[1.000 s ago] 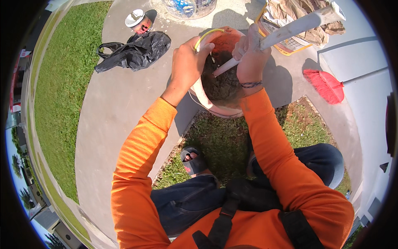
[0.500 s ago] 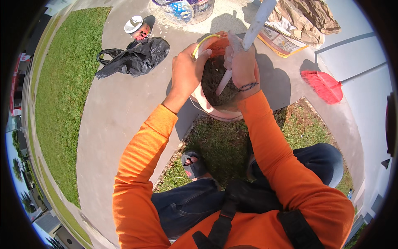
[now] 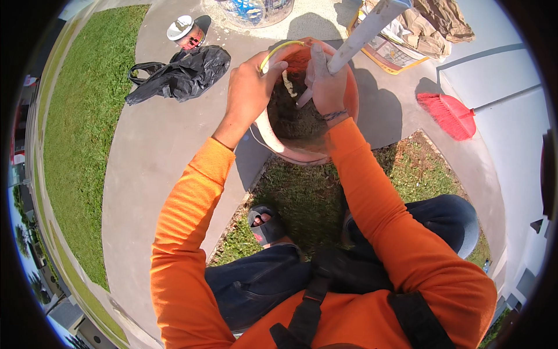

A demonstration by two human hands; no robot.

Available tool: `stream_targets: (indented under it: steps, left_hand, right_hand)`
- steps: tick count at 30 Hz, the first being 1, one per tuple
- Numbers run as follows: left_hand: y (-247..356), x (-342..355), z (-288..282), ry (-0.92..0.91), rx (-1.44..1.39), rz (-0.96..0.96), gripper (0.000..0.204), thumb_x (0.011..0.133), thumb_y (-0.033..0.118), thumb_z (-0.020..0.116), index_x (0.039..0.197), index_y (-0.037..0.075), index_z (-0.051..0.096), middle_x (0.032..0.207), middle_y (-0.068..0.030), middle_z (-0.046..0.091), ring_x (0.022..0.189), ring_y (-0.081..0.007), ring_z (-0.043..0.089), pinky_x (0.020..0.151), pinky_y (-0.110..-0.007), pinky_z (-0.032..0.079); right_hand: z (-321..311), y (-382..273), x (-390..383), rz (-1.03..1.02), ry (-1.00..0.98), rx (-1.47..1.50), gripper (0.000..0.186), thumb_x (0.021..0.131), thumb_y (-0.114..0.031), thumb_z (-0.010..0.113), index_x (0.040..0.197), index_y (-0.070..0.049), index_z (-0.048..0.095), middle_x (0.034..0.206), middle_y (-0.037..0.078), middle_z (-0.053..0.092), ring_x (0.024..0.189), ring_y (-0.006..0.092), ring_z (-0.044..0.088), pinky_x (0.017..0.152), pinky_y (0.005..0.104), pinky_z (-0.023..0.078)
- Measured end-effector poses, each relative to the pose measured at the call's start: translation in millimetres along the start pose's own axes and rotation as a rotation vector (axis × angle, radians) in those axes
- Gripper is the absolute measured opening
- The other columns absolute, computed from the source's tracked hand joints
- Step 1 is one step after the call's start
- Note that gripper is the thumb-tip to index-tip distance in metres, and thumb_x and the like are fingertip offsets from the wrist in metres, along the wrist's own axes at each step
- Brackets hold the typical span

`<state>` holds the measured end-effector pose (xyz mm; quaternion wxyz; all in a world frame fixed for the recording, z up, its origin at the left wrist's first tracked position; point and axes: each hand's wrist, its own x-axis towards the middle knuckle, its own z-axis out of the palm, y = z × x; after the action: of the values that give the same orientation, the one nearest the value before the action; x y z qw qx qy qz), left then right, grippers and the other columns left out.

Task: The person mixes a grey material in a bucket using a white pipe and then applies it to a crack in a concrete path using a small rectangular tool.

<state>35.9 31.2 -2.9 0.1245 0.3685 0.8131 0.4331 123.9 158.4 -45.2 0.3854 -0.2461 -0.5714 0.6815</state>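
An orange-pink bucket (image 3: pixel 293 156) stands on the pavement in front of me, with a damp-looking grey-brown mix (image 3: pixel 293 125) inside. My left hand (image 3: pixel 250 87) is closed on the far left of its rim, thumb over the edge, beside a yellow handle strip (image 3: pixel 278 51). A long pale pipe (image 3: pixel 367 36) leans up to the right, held in the closed fingers of my right hand (image 3: pixel 326 87) over the bucket's mouth. The pipe's lower part reaches down into the bucket; its tip is hard to make out.
A black plastic bag (image 3: pixel 192 75) and a small paint-stained tub (image 3: pixel 189 34) lie to the left. Beyond the bucket stands a clear, splashed pail (image 3: pixel 253 10). To the right are an open bag (image 3: pixel 389 49) with brown paper and a red broom (image 3: pixel 450 116) by the white wall.
The pipe tilts further to the right, and its lower part has shifted toward the far side of the bucket. My left hand stays on the rim. The whole view has shifted slightly.
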Motion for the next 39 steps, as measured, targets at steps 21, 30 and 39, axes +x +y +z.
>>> stream_targets:
  steps: [21,30,39]
  left_hand:
    - [-1.7,4.3,-1.4,-0.021,-0.031,-0.022,0.031,0.094,0.029,0.066,0.114,0.005,0.07,0.087,-0.016,0.072,0.08,-0.0248,0.069,0.076,-0.034,0.052]
    - [-10.1,3.2,-12.2,-0.014,-0.074,-0.023,0.035,0.095,0.032,0.065,0.117,0.005,0.07,0.087,-0.0122,0.072,0.08,-0.0136,0.066,0.077,-0.03,0.051]
    - [-9.4,2.4,-7.9,-0.049,-0.023,-0.009,0.036,0.095,0.031,0.066,0.12,0.005,0.069,0.092,-0.0134,0.073,0.084,-0.014,0.067,0.08,-0.03,0.051]
  right_hand:
    - [-11.2,-37.8,15.2,0.297,-0.108,0.111,0.043,0.097,-0.036,0.066,0.067,-0.007,0.053,0.053,-0.002,0.043,0.041,0.0078,0.037,0.039,0.0254,0.028]
    - [-21.4,-60.1,28.4,0.191,-0.149,0.189,0.047,0.1,-0.035,0.059,0.063,-0.016,0.037,0.051,-0.004,0.029,0.041,0.0083,0.028,0.041,0.0268,0.024]
    - [-29.4,-13.9,12.7,0.149,0.139,0.334,0.049,0.098,-0.038,0.063,0.066,-0.012,0.037,0.051,-0.002,0.035,0.038,0.0088,0.031,0.037,0.0266,0.023]
